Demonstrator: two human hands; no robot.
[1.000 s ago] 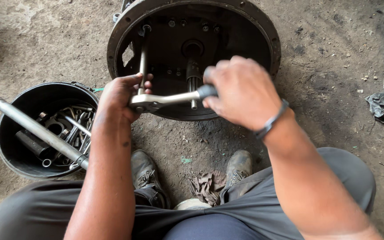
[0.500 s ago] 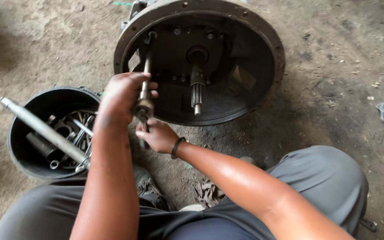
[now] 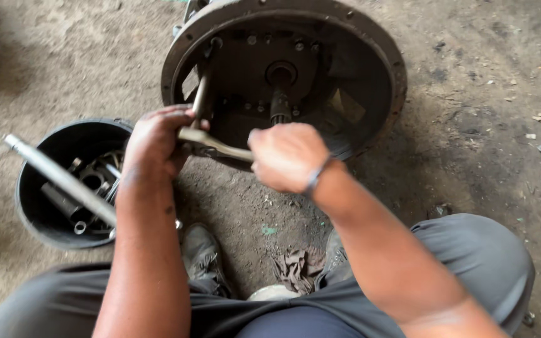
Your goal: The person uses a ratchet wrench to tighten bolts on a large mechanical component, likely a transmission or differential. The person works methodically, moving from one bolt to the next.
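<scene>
Gripping the ratchet handle [image 3: 215,144], both hands [image 3: 153,143] [image 3: 288,156] crowd the bell housing's lower rim [image 3: 370,134]

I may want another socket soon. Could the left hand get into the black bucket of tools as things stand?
Probably yes: the black bucket sits open-topped just beside the left hand. That hand grips the ratchet wrench, and the long metal bar crosses the opening.

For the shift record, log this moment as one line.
left hand: steadies wrench head | right hand: grips ratchet wrench handle | extension bar: runs into round bell housing | black tool bucket: left
</scene>
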